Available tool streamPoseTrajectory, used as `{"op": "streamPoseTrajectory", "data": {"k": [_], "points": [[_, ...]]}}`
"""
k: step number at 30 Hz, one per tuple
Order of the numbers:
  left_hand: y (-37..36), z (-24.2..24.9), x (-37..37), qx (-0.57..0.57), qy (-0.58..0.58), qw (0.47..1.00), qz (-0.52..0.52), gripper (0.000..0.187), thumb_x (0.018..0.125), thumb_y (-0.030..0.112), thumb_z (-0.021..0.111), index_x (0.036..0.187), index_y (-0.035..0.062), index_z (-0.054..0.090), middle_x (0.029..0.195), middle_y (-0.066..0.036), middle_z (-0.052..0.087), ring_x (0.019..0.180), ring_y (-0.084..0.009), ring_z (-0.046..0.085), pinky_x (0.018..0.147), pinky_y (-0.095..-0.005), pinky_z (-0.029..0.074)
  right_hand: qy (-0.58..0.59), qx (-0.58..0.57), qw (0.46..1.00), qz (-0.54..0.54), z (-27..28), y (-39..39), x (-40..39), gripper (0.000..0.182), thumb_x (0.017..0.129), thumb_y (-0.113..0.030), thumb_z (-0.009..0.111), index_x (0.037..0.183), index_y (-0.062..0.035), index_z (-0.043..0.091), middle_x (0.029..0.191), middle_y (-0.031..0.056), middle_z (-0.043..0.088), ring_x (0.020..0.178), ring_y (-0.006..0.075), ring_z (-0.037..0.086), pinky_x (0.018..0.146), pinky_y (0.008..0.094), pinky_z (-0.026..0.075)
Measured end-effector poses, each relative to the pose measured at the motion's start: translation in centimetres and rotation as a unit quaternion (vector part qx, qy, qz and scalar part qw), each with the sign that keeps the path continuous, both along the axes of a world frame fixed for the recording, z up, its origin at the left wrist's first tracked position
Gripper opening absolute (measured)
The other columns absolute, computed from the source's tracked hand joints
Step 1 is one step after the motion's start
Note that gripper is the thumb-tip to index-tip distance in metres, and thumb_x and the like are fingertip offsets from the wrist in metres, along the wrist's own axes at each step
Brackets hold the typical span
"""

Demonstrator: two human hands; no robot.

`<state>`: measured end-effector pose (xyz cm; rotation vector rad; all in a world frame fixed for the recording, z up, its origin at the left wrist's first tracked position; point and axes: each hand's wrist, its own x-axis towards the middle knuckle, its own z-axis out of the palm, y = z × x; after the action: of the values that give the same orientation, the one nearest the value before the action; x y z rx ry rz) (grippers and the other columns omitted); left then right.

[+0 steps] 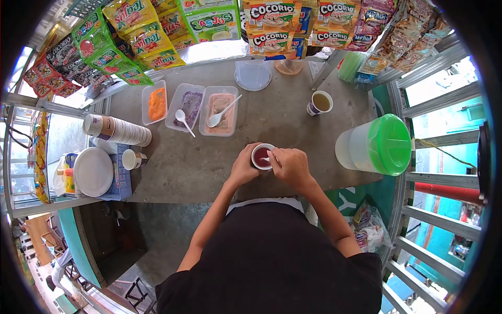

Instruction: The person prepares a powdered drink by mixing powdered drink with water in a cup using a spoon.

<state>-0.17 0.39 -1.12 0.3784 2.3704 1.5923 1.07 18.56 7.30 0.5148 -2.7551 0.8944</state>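
- At the near side of a bare grey tabletop (178,170), in front of the person's black shirt (272,256), is a small paper cup with a white rim (261,145), holding dark red liquid (258,153).
- The left hand (243,166) is wrapped around the cup's left side, grasping it.
- The right hand (291,166) pinches a small white spoon (265,158), whose lower end sits inside the cup, at the liquid.
- Beyond the cup and to the left, three rectangular clear plastic tubs stand near one another: one with orange powder (157,104), one with purple powder (194,99), one with pale pink powder (223,127).
- White plastic spoons rest in the purple and pink tubs, their handles reaching past the rims.
- Farther off to the right stands a printed paper cup of brownish liquid (323,101); nearer, at the table's right, is a large translucent tub (355,149) with a bright green lid (393,144).
- At the left are a tall stack of printed paper cups (123,132), a single paper cup (137,160) and a round white disc (93,171) beside a blue basket (123,180).
- Colourful drink sachets (272,23) hang along the far side.
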Motion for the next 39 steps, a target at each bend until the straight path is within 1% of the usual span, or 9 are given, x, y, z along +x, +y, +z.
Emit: {"op": "streamPoseTrajectory", "data": {"k": [3,8,11,18,21,23,33,35,39], "points": [[-0.03,0.12,0.05,0.011,-0.021,1.0,0.005,0.07,0.066,0.016,0.086,0.13,0.0077,0.058,0.131,-0.011,0.06,0.122,-0.0311,0.057,0.102,-0.0401,0.047,0.002,-0.041,0.999,-0.006,0.25,-0.29,0.02,0.024,0.092,-0.02,0.061,0.072,-0.008,0.062,0.066,0.0109,0.064,0.057,0.0323,0.061,0.056,0.044,0.045],[0.03,0.25,0.07,0.002,-0.011,1.0,0.008,0.071,0.066,0.016,0.086,0.131,0.0077,0.058,0.131,-0.011,0.06,0.122,-0.0312,0.057,0.102,-0.04,0.047,0.003,0.013,1.0,0.012,-0.35,0.24,0.01,0.02,0.093,-0.019,0.061,0.076,-0.0081,0.062,0.067,0.0105,0.065,0.058,0.0316,0.061,0.056,0.0431,0.045],[-0.04,-0.03,0.0,0.004,-0.014,1.0,0.002,0.072,0.066,0.016,0.086,0.131,0.0078,0.057,0.132,-0.011,0.059,0.123,-0.0312,0.057,0.102,-0.04,0.047,0.018,-0.028,0.999,-0.003,0.3,-0.11,-0.01,0.018,0.093,-0.019,0.06,0.078,-0.0078,0.062,0.067,0.0105,0.065,0.058,0.0314,0.061,0.056,0.0429,0.045],[0.0,0.09,0.0,0.004,-0.019,1.0,0.005,0.073,0.064,0.015,0.087,0.131,0.0084,0.057,0.132,-0.011,0.059,0.123,-0.0311,0.057,0.102,-0.0401,0.047,-0.015,0.001,1.0,0.01,0.35,0.12,-0.02,0.019,0.093,-0.019,0.06,0.078,-0.0073,0.062,0.067,0.0112,0.065,0.059,0.032,0.061,0.056,0.0425,0.045],[0.03,0.28,0.03,-0.003,-0.011,1.0,-0.002,0.07,0.067,0.009,0.083,0.131,0.0041,0.056,0.129,-0.013,0.06,0.12,-0.0285,0.059,0.103,-0.0375,0.046,-0.001,-0.034,0.999,-0.006,0.3,-0.06,0.01,0.019,0.093,-0.019,0.061,0.078,-0.0068,0.062,0.067,0.0117,0.065,0.059,0.0322,0.061,0.056,0.0426,0.045],[0.03,0.44,0.01,0.003,0.001,1.0,-0.002,0.069,0.067,0.009,0.084,0.131,0.0041,0.057,0.128,-0.013,0.06,0.12,-0.0288,0.059,0.103,-0.0373,0.046,0.016,0.005,1.0,-0.012,-0.21,0.03,-0.1,0.019,0.093,-0.019,0.061,0.079,-0.0069,0.062,0.067,0.0115,0.064,0.059,0.0321,0.062,0.056,0.0427,0.045],[0.04,0.57,0.1,-0.007,0.0,1.0,0.005,0.07,0.066,0.009,0.084,0.13,0.0041,0.057,0.129,-0.013,0.06,0.12,-0.0298,0.059,0.103,-0.0379,0.046,0.01,0.014,1.0,-0.017,0.28,0.11,-0.22,0.019,0.093,-0.019,0.06,0.079,-0.0079,0.062,0.068,0.0104,0.064,0.061,0.0313,0.063,0.056,0.0432,0.046],[0.01,0.16,0.02,-0.007,-0.007,1.0,0.001,0.071,0.066,0.013,0.085,0.131,0.0086,0.057,0.131,-0.011,0.06,0.121,-0.0321,0.057,0.102,-0.0403,0.047,-0.021,-0.006,1.0,0.01,0.2,0.25,-0.11,0.018,0.094,-0.019,0.06,0.08,-0.008,0.063,0.069,0.0104,0.064,0.061,0.0314,0.063,0.056,0.043,0.046],[-0.02,0.13,0.05,-0.006,0.009,1.0,0.002,0.072,0.066,0.014,0.086,0.131,0.0087,0.057,0.131,-0.011,0.06,0.121,-0.0321,0.057,0.102,-0.0403,0.047,0.005,-0.027,1.0,-0.01,0.33,0.04,-0.2,0.018,0.093,-0.019,0.06,0.079,-0.0079,0.063,0.07,0.0107,0.064,0.061,0.0317,0.063,0.057,0.0432,0.046]]}}
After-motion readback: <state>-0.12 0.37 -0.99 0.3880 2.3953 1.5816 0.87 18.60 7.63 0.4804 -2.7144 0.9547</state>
